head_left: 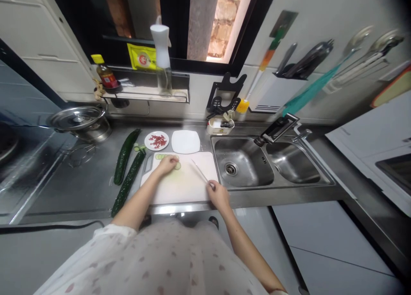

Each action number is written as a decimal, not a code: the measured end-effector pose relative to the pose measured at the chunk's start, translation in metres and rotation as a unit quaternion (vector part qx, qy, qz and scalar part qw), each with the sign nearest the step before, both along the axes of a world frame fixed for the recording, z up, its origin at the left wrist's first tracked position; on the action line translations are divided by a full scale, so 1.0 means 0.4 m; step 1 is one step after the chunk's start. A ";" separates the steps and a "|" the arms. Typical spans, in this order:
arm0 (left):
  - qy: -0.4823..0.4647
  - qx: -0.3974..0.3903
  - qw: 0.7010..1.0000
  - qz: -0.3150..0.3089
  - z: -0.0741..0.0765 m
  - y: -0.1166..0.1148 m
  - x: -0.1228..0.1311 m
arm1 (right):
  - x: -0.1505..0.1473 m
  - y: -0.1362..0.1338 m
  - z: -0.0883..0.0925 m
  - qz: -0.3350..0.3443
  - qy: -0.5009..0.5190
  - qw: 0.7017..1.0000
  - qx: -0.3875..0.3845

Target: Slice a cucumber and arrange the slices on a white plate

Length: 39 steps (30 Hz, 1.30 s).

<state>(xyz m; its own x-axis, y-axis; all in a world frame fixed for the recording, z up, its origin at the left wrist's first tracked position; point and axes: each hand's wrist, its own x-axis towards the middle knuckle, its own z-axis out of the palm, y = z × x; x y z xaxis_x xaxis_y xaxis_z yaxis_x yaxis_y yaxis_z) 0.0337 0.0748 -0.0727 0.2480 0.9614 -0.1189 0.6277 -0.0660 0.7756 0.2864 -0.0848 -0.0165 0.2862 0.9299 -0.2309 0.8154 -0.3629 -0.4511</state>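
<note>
A white cutting board (pixel 189 188) lies on the steel counter in front of me. My left hand (pixel 167 164) rests fingers-down on pale green cucumber slices (pixel 177 165) near the board's far left corner, and it hides most of them. My right hand (pixel 218 195) is closed round the handle of a knife (pixel 199 171), whose blade points up and left over the board, clear of the slices. Two whole dark green cucumbers (pixel 126 156) lie on the counter left of the board.
A small plate of red bits (pixel 156 141) and an empty white square plate (pixel 185 141) sit behind the board. A double steel sink (pixel 269 164) with a tap is on the right. A lidded pot (pixel 78 121) stands at the left, bottles on the shelf above.
</note>
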 end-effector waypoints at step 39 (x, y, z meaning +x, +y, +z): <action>0.203 -0.065 0.967 0.138 0.013 -0.102 -0.050 | -0.152 0.037 0.082 0.246 -0.148 0.947 -0.145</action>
<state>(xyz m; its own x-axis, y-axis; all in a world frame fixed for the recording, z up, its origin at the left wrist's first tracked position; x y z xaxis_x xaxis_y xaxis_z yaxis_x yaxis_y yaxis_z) 0.0136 0.0341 -0.0676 -0.1083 0.9548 -0.2770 0.8617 0.2290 0.4527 0.2255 -0.0699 0.0163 -0.0733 0.8773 -0.4742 0.9931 0.0205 -0.1156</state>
